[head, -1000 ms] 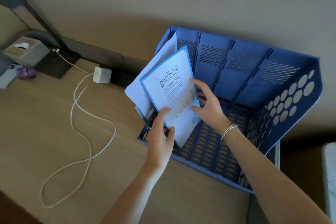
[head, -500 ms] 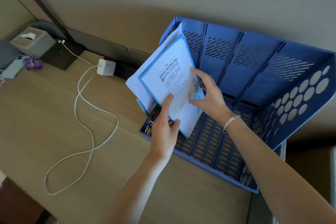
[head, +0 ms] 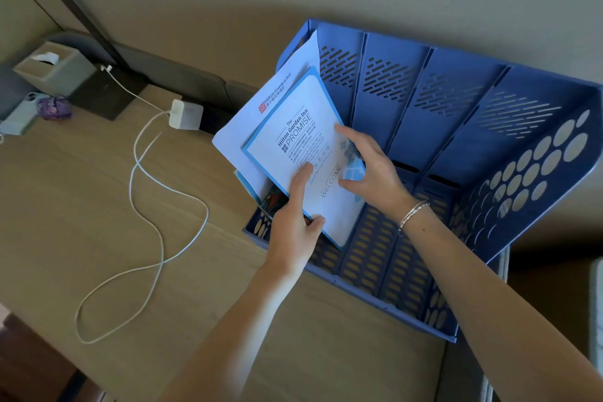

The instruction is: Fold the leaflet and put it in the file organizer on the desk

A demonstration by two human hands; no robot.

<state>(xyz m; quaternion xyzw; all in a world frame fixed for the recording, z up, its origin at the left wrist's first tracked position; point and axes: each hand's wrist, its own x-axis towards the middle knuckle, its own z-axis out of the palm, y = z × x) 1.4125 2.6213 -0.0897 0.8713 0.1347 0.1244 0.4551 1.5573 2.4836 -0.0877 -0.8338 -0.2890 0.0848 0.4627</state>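
The white leaflet (head: 303, 140) with a blue border and "PROMISE" print stands tilted in the leftmost slot of the blue file organizer (head: 489, 127). My left hand (head: 295, 225) pinches its lower left edge, thumb at the bottom and index finger across the front. My right hand (head: 372, 166) holds its right edge between thumb and fingers. Behind the leaflet in the same slot lean a larger white sheet (head: 261, 121) and a colourful booklet (head: 275, 201), mostly hidden.
The organizer sits at the wooden desk's (head: 81, 212) right end against the wall; its other slots hold nothing. A white charger (head: 186, 115) with a looping cable (head: 153, 232) lies to the left. A tissue box (head: 54, 70), a phone (head: 19, 114) and a purple item (head: 54, 108) sit far left.
The view has shifted a little. The leaflet has slid slightly lower into the slot, and both hands have stayed on it.
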